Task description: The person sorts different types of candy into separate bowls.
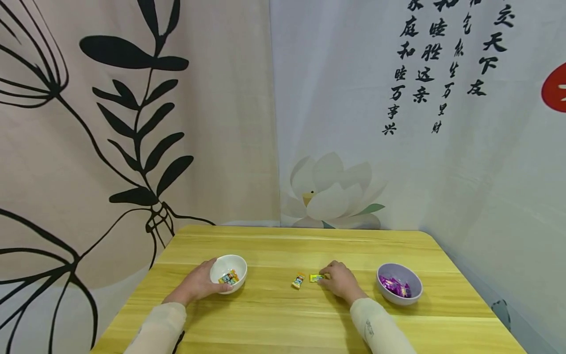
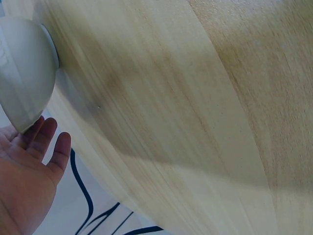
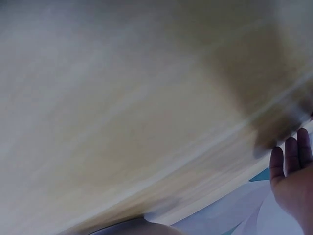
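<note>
My left hand [image 1: 201, 284] grips a white bowl [image 1: 240, 264] at its left side, with the thumb along the near side. Inside the bowl lie several small wrapped candies [image 1: 229, 278] in yellow and orange. In the left wrist view the fingers [image 2: 48, 132] curl at the rim of the bowl [image 2: 29, 68]. My right hand [image 1: 342, 281] is at a yellow wrapped candy [image 1: 316, 278], its thumb and forefinger pinching the right end. Another yellow-orange candy [image 1: 298, 280] lies just to the left. The right wrist view shows only some fingers [image 3: 291, 154], with the candy out of sight.
To the right of my right hand stands a lilac bowl [image 1: 414, 280] holding several purple wrapped candies [image 1: 395, 286]. Everything stands on a wooden table [image 1: 283, 319] with rounded far corners. Printed curtains [image 1: 239, 123] hang behind it.
</note>
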`<act>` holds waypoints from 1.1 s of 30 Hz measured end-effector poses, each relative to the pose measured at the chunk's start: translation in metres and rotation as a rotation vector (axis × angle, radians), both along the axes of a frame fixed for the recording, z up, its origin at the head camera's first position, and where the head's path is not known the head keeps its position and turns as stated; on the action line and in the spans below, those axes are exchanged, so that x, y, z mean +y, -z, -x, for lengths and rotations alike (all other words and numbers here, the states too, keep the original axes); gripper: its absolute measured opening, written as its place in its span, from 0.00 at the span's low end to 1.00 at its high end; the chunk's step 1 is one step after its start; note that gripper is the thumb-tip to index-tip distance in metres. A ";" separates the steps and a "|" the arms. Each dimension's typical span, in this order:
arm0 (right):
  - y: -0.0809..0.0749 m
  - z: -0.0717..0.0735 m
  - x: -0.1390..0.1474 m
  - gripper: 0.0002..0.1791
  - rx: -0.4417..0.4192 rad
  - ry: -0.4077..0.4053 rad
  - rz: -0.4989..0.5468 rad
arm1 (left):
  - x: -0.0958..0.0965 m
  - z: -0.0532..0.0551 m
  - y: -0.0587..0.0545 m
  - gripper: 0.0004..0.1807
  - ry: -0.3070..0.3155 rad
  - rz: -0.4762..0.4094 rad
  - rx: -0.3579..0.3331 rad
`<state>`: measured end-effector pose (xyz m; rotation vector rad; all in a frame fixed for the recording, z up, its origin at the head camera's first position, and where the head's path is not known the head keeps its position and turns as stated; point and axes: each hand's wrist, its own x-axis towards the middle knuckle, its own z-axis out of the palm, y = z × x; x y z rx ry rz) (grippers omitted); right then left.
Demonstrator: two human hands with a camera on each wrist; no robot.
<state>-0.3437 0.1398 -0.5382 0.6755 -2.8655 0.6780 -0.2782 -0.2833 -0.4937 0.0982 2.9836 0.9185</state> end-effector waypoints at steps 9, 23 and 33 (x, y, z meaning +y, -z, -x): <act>0.000 -0.002 -0.002 0.12 0.033 0.013 -0.047 | -0.001 -0.001 0.000 0.63 0.000 0.003 0.005; -0.003 -0.005 -0.007 0.13 0.083 0.022 -0.049 | -0.001 -0.003 0.000 0.63 -0.001 -0.024 -0.006; -0.004 -0.002 -0.008 0.11 0.065 0.054 -0.003 | 0.000 -0.001 -0.001 0.63 0.001 -0.028 0.001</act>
